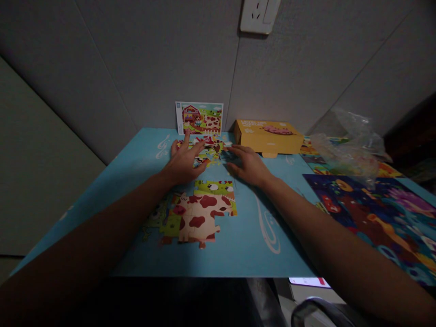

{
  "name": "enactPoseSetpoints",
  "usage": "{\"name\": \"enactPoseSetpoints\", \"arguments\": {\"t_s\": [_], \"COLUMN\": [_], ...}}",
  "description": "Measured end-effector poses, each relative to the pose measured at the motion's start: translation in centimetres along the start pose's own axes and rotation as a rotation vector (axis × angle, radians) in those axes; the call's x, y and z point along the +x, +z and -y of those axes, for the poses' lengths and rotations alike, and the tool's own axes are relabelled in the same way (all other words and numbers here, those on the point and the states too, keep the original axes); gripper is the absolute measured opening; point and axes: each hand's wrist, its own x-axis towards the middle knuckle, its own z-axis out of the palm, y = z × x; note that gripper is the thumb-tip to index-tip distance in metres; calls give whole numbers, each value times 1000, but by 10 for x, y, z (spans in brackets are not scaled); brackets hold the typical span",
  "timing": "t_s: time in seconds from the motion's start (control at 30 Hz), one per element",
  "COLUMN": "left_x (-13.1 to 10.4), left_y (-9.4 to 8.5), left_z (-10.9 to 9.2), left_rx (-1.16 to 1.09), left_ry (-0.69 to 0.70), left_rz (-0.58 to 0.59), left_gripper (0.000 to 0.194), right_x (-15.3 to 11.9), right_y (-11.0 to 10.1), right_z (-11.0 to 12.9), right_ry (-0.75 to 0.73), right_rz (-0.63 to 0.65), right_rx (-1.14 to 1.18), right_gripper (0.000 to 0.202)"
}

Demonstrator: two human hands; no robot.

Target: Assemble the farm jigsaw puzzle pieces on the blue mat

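My left hand (pixel 185 161) lies with its fingers spread over the left part of a pile of loose puzzle pieces (pixel 213 152). At the pile's right edge is my right hand (pixel 248 164), its fingers apart and the fingertips near the pieces. Nearer to me on the blue table rests a partly joined puzzle (pixel 200 215) showing a cow. A picture card (pixel 201 119) with a barn and a cow leans upright against the wall behind the pile. The pieces under my left hand are partly hidden.
A yellow puzzle box (pixel 269 137) stands at the back, right of the card. Farther right lie a crumpled clear plastic bag (pixel 350 145) and a dark blue picture puzzle (pixel 374 218). The blue table's (pixel 218 268) front edge is close to me.
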Motion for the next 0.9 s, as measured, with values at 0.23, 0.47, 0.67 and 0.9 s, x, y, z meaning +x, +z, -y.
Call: {"name": "enactPoseSetpoints", "arguments": {"t_s": [0.23,0.47,0.67,0.9], "left_x": [2,2,0,-4], "left_y": [2,6,2,-2], "left_z": [9,11,5,0], "left_rx": [125,106,83,4], "left_ry": [-186,-186,-139,173], "left_rz": [107,101,95,137], "left_gripper": [69,71,74,90], "right_x": [2,3,3,2], "right_y": [1,-4,-12,-12], "right_z": [-3,2,9,11], "right_ry": [-3,-20,-12,158], "right_rz": [143,129,163,-192], "right_rx": [-116,-89,23,211], "right_gripper": [36,25,14,24]}}
